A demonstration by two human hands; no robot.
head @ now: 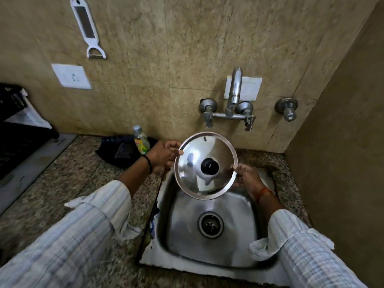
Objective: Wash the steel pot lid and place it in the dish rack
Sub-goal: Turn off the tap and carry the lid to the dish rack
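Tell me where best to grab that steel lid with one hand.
Take the black knob at the centre of the steel lid, coming from the front. It faces you and stands clear, while the left hand and right hand only pinch the thin rim.

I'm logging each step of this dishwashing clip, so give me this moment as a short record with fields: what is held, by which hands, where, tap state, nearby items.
held item: round steel pot lid with black knob, knob side facing the camera
left hand: fingers on the lid's left rim
right hand: fingers on the lid's right rim
position: lid held above the steel sink basin, below the chrome wall tap
water: none visible running
nearby: clear plastic bottle with yellow label on the speckled stone counter
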